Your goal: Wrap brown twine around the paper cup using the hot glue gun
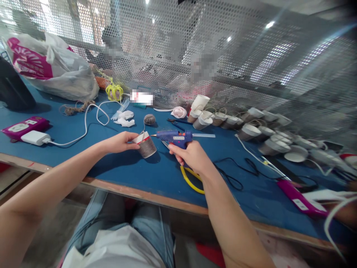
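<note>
My left hand (124, 142) grips a small paper cup (147, 147), tilted, wrapped in grey yarn with a white and red band showing at its rim. A strand runs from the cup up to a grey yarn ball (149, 119) on the table. In my right hand (191, 153) is a blue hot glue gun (174, 137), its nozzle pointing left, close to the cup. A clear glue stick (204, 135) sticks out of its back. Under my right hand lie yellow-handled scissors (192, 180), partly hidden.
Several yarn-wrapped cups (249, 132) crowd the right side of the blue table (156, 175). Pliers (181, 123) and a pink yarn roll (179, 112) lie behind the gun. Left are a plastic bag (67, 74), a purple power strip (25, 126) and a white cable (85, 128). Perforated metal stands behind.
</note>
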`<state>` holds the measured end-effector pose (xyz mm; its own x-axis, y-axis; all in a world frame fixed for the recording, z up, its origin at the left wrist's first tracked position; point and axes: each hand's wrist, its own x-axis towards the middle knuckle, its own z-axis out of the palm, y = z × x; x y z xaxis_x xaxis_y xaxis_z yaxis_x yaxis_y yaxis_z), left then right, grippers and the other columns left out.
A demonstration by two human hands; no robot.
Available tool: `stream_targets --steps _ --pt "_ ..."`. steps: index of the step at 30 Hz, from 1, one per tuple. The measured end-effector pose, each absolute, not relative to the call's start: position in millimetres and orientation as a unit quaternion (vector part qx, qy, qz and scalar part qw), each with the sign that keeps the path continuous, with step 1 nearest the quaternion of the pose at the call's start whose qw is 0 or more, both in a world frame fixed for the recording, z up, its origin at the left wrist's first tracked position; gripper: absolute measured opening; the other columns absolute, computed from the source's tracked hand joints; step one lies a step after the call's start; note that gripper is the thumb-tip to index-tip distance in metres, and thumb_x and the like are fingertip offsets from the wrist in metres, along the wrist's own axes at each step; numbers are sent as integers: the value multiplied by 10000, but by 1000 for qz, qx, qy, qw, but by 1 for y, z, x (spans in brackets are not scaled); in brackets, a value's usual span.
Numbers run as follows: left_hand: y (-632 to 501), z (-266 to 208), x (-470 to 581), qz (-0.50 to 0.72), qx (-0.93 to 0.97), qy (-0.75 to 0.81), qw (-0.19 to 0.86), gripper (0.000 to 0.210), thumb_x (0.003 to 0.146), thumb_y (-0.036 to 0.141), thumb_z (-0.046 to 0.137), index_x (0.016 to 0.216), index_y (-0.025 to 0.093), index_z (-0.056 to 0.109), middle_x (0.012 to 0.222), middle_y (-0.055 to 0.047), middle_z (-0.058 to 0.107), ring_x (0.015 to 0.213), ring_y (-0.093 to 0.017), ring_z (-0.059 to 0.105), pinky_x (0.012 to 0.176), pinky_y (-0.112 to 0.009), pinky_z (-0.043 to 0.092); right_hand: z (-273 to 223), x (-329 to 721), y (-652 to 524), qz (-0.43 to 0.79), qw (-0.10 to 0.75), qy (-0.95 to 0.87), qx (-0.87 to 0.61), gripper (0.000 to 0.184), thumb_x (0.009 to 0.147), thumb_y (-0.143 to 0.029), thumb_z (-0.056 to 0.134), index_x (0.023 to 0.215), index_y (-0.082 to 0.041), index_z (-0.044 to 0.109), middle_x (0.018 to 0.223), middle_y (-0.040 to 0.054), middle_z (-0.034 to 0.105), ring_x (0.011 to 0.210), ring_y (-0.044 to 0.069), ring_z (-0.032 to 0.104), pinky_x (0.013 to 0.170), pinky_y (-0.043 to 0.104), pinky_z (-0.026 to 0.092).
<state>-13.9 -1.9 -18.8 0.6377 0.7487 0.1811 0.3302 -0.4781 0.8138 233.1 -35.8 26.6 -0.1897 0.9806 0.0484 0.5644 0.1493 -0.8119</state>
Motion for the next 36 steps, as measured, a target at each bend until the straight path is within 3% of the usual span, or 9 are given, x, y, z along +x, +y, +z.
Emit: stream_targets --steps 5,9,19,23,24,27,29,32,36 --pt "-2 -18 -14 267 817 331 390 277 775 342 508 880 93 567 777 -30 592 720 -161 510 696 -257 405 24 239 -23 408 364 -638 -542 164 657 -260 630 641 -161 501 389 -73 444 346 61 392 359 189 333" --pt "-2 -18 -14 271 817 333 386 254 771 329 511 872 102 565 785 -33 602 730 -163 514 702 -260 406 26 246 -7 415 397 -591 -566 156 637 -236 659 674 -142 540 502 -37 539 430 65 477 417 178 387" --pt "-3 -16 -12 270 829 343 350 229 768 325 498 831 112 555 730 -14 572 675 -140 488 645 -225 376 11 252 45 361 300 -583 -663 277 812 -328 532 641 -110 535 517 11 557 408 74 495 433 205 422" --pt "-5 -16 -11 265 836 355 325 227 763 330 504 792 111 556 684 -3 548 641 -134 463 604 -217 351 -6 253 61 323 243 -591 -698 278 849 -324 494 1022 -114 548 962 70 597 777 147 593 671 329 501" --pt "-5 -15 -11 263 838 356 320 228 764 331 503 786 110 556 681 -3 546 640 -134 461 601 -217 348 -8 254 64 312 232 -596 -703 287 846 -328 499 1039 -121 547 993 72 590 815 157 590 693 343 498" --pt "-7 -14 -9 258 842 360 307 226 768 324 497 790 108 560 691 -7 552 644 -134 460 604 -218 347 -7 254 68 251 221 -620 -710 268 765 -356 586 709 -95 614 695 84 620 670 178 610 589 292 465" --pt "-8 -13 -8 255 845 363 299 220 767 313 500 800 106 565 696 -8 557 642 -131 455 599 -215 345 1 250 66 196 230 -643 -703 265 686 -324 657 519 -142 559 555 81 588 645 199 611 559 271 426" --pt "-10 -12 -8 250 847 368 290 206 765 294 507 798 100 568 675 -3 552 620 -119 437 579 -207 336 19 232 53 145 250 -699 -654 221 684 -345 645 561 -173 580 665 84 634 775 203 599 624 255 407" --pt "-13 -12 -7 251 848 371 283 199 774 282 498 804 96 563 647 8 539 593 -109 425 569 -207 331 40 193 30 178 238 -779 -552 376 747 -520 511 698 -170 639 722 36 657 704 165 578 601 238 401"
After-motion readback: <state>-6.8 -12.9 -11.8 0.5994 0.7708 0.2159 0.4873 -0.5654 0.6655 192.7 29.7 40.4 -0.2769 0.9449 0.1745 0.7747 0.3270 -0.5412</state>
